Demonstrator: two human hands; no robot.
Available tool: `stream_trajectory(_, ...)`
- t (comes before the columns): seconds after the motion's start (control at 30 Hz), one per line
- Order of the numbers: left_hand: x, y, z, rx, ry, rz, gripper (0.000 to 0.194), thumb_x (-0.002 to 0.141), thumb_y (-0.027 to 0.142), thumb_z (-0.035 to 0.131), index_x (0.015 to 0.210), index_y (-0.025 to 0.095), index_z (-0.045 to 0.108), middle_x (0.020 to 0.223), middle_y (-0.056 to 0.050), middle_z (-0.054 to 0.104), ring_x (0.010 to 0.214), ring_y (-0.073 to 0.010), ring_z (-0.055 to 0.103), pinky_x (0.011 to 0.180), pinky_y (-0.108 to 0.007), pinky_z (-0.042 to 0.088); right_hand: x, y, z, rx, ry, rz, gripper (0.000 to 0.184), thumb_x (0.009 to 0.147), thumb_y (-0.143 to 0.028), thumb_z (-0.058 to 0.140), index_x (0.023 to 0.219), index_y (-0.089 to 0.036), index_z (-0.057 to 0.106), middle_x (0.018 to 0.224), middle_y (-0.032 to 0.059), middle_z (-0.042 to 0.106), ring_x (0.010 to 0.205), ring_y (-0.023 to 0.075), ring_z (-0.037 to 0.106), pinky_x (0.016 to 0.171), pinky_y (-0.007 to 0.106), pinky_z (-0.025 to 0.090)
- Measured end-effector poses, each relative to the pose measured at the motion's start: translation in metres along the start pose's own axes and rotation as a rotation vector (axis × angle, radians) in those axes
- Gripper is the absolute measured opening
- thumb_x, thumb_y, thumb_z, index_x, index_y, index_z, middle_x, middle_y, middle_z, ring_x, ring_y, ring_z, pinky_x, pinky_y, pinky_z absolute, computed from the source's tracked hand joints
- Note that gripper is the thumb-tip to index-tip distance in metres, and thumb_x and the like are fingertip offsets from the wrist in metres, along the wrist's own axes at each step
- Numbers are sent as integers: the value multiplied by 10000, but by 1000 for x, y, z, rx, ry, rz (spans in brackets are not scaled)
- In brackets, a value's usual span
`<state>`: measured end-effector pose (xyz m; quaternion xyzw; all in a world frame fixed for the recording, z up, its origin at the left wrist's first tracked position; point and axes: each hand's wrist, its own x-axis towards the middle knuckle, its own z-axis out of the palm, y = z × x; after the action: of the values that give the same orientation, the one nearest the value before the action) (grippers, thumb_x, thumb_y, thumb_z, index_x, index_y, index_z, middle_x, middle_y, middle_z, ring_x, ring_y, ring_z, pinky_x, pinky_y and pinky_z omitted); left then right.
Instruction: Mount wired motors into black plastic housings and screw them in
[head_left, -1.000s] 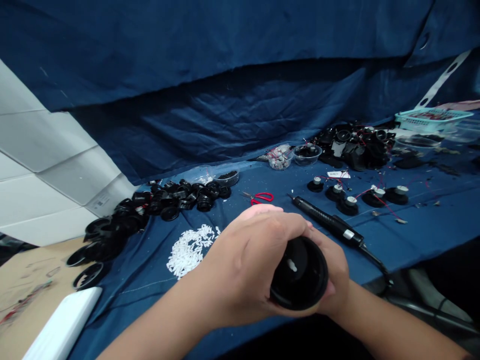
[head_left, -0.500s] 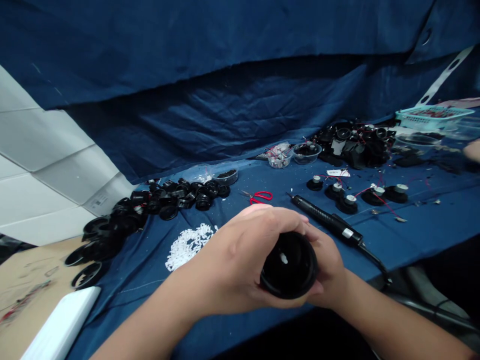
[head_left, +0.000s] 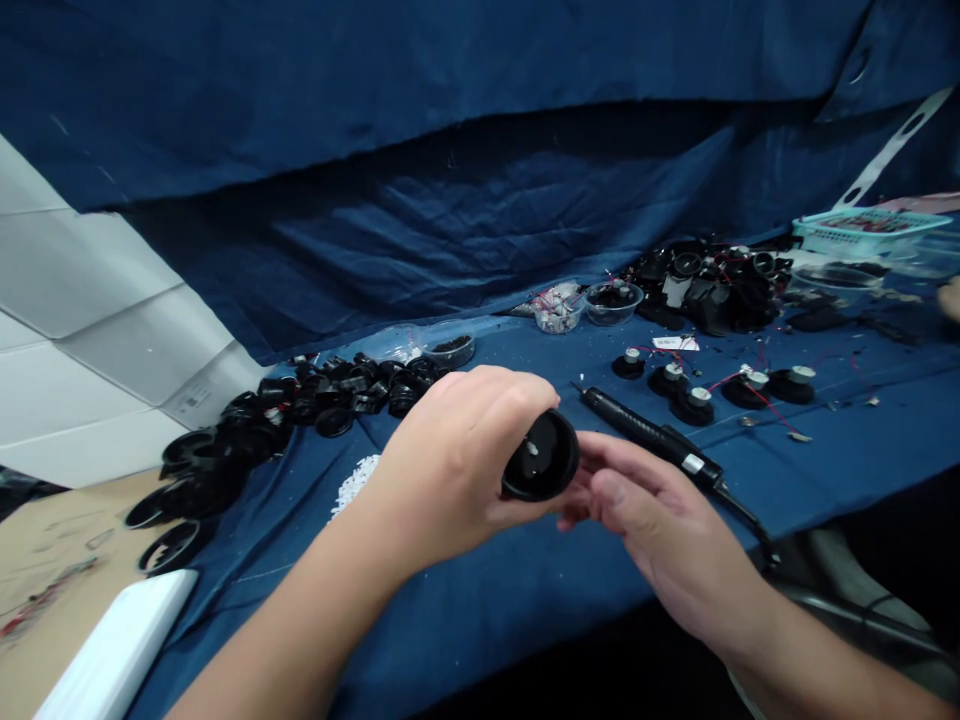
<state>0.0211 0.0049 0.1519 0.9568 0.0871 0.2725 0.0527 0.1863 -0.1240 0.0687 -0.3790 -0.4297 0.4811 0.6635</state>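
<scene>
Black cup [head_left: 551, 462] is resting inside the left hand [head_left: 461, 460], which is holding it up over the cloth-covered counter [head_left: 480, 630]. Its round mouth is facing back toward the wearer, and a small white piece [head_left: 532, 448] is showing inside it. Its long axis is pointing roughly along the line of sight, so its length is looking foreshortened and its far end is hiding behind the fingers.

With the cup as the centre of the dial and twelve at the top of the view, the left hand is lying at nine o'clock and is the nearer one, its grip clamping round the wall from above and below. The right hand [head_left: 660, 520] is lying at four o'clock, its fingers curling loosely just beside the rim; some fingertips are passing out of sight, so I cannot tell whether that grip is closing on anything or touching the cup.

Farther out, a black screwdriver [head_left: 637, 425] is lying near three o'clock, white bits [head_left: 354, 484] are showing at nine beyond the left hand, and a heap of black parts [head_left: 330, 395] is spreading between nine and ten
</scene>
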Motion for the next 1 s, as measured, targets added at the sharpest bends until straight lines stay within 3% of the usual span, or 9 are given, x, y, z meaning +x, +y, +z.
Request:
stream_trajectory(0.13, -3, 3, 7, -31, 10, 29, 487, 896, 368, 800, 1258, 205, 520, 1260, -89, 690, 1133, -292, 645, 971, -467, 505, 3, 1, 8, 187, -101, 128, 312, 961, -435, 787, 1232, -283, 766, 1088, 37, 735, 928, 143, 658, 817, 259, 595)
stream_trajectory(0.27, -4, 9, 9, -80, -42, -57, 487, 848, 184, 790, 1245, 230, 512, 1282, -67, 662, 1137, -270, 620, 955, -433, 515, 8, 6, 13, 263, -44, 201, 256, 955, -403, 797, 1152, -240, 781, 1052, 42, 734, 881, 137, 649, 806, 266, 570)
stream_trajectory(0.43, -2, 13, 9, -158, -97, -153, 473, 809, 122, 783, 1203, 242, 551, 1257, -58, 645, 1147, -260, 603, 983, -413, 525, 10, 15, 18, 365, 27, 144, 278, 933, -377, 822, 1178, -252, 775, 1130, 63, 738, 953, 176, 673, 864, 314, 576)
stream_trajectory(0.6, -5, 13, 9, -193, -176, -188, 406, 943, 268, 764, 1303, 244, 579, 1354, -102, 628, 1246, -296, 588, 1070, -475, 518, 11, 21, 17, 486, 136, 136, 218, 948, -364, 807, 1130, -248, 780, 1095, 28, 731, 933, 128, 660, 834, 222, 580)
stream_trajectory(0.7, -5, 14, 5, -340, -205, -242, 348, 958, 234, 749, 1283, 263, 627, 1305, -66, 650, 1194, -244, 628, 1055, -398, 542, 9, 21, 14, 559, 97, 143, 224, 958, -356, 794, 1159, -258, 778, 1127, 23, 740, 953, 118, 670, 849, 205, 582)
stream_trajectory(0.83, -2, 16, 0, -532, -165, -339, 214, 1028, 350, 673, 1228, 273, 679, 1244, -39, 685, 1128, -205, 661, 965, -315, 564, 7, 18, 12, 589, 44, 102, 216, 1000, -349, 731, 1203, -281, 763, 1249, 31, 721, 1033, 124, 666, 884, 206, 585)
stream_trajectory(1.0, 3, 17, 10, -589, -27, -469, 304, 1076, 503, 563, 1160, 248, 706, 1135, -32, 718, 1033, -190, 688, 874, -293, 560, 8, 17, 13, 545, 58, 84, 264, 990, -305, 742, 1254, -302, 732, 1367, 31, 671, 1124, 144, 657, 928, 236, 594)
